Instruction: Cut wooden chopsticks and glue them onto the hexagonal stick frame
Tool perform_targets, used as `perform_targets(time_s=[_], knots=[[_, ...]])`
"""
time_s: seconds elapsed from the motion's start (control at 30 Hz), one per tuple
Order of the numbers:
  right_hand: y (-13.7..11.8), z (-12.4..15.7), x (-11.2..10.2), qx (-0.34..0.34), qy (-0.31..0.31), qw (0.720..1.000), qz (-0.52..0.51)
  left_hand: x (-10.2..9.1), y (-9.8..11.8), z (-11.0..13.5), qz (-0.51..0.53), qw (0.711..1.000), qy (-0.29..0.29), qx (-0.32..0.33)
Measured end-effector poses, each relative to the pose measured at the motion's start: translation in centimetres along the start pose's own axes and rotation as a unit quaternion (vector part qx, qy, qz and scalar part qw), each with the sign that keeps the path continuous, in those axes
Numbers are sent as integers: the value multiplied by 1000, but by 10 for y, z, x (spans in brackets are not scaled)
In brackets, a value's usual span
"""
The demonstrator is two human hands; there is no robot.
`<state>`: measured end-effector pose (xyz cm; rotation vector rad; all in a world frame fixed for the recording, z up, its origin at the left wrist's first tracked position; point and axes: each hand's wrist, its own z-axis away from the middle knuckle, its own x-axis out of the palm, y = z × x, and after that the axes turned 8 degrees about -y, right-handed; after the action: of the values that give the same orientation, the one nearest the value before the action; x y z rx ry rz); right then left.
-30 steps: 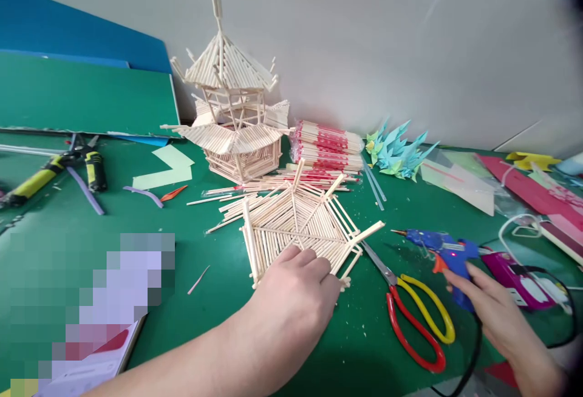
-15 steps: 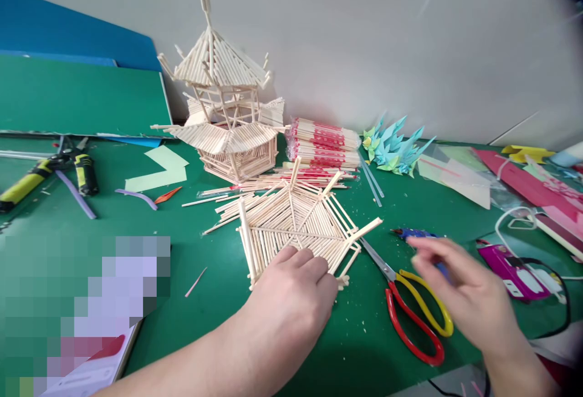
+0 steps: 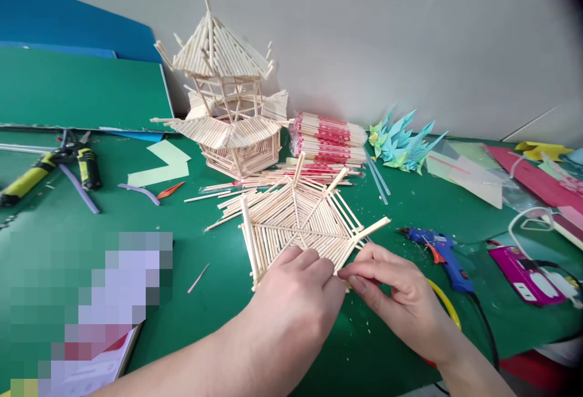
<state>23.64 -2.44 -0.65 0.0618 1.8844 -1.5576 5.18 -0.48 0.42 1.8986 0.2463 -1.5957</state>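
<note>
A flat hexagonal panel of glued wooden sticks (image 3: 298,221) lies on the green mat (image 3: 218,288) in front of me. My left hand (image 3: 296,300) rests on its near edge, fingers curled down onto the sticks. My right hand (image 3: 401,297) has come in from the right and pinches the panel's near right corner with thumb and fingers. A blue hot glue gun (image 3: 437,251) lies on the mat to the right, apart from both hands.
A stick pagoda model (image 3: 228,105) stands at the back against the wall. Loose sticks and wrapped chopstick bundles (image 3: 328,142) lie behind the panel. Scissors (image 3: 444,306) sit mostly hidden under my right hand. Pliers (image 3: 50,166) at left, paper cranes (image 3: 403,145), a pink device (image 3: 523,272).
My right hand left the glue gun on the mat and swept left to the panel's corner, where it now pinches the sticks. My left hand stayed put.
</note>
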Motion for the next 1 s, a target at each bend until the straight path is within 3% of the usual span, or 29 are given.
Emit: perform_targets(time_s=[1.0], knots=[[1,1,2,37,-18,999,-27,-3,-4,-3,25,1000,-6,8]])
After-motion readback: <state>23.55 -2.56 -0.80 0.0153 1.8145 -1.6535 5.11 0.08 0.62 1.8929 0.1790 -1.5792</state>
